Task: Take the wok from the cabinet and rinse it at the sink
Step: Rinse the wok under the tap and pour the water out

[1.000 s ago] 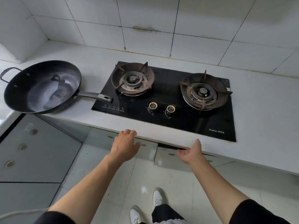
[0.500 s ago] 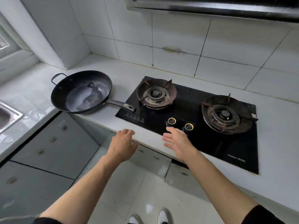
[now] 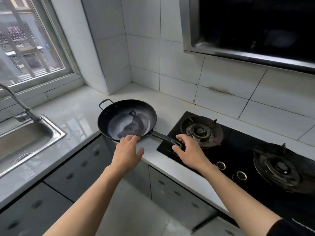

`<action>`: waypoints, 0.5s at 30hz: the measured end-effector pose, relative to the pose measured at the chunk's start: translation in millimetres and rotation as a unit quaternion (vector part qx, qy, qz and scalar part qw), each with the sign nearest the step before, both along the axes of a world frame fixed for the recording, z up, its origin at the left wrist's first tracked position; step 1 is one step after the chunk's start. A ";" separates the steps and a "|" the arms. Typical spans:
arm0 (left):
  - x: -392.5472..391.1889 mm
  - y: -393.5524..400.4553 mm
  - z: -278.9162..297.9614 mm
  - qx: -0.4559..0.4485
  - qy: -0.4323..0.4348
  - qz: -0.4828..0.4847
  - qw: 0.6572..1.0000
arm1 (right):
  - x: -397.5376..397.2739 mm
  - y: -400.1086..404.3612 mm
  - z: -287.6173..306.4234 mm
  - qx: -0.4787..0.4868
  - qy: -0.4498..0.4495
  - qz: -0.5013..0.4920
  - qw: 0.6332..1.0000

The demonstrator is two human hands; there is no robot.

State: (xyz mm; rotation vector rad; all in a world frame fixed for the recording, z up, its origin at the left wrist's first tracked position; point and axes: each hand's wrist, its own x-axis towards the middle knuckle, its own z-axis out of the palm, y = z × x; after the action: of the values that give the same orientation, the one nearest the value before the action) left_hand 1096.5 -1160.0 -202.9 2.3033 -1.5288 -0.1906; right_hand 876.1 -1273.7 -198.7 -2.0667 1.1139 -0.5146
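Sitting on counter, wok (image 3: 127, 119) was already out. Right hand (image 3: 190, 153) fingers spread over handle (image 3: 166, 138), not clamped. Left hand (image 3: 127, 153) open. Sink (image 3: 56, 132) at nine o'clock; rinse not done.

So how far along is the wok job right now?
Done: the wok is out, sitting on the counter between sink and stove. In hand: the right hand is at its long handle, grip not clearly closed; the left hand is open at the rim. Left: carrying it to the sink and rinsing.
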 end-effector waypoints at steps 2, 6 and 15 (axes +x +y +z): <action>30.1 -1.7 4.3 -0.025 0.011 0.003 1.000 | 26.5 -1.7 7.6 -0.031 0.014 0.001 0.999; 76.2 -2.3 6.4 -0.043 0.037 0.016 0.998 | 66.9 -2.7 12.8 -0.070 0.036 -0.007 0.997; 151.5 -17.2 -13.5 -0.035 0.037 0.015 0.999 | 116.0 -26.6 -11.3 -0.071 0.087 -0.009 0.994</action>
State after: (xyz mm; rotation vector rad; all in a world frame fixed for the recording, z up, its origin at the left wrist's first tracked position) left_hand 1248.0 -1177.2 -216.3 2.2382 -1.4407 -0.2076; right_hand 992.1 -1300.3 -210.1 -2.2614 1.2295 -0.4388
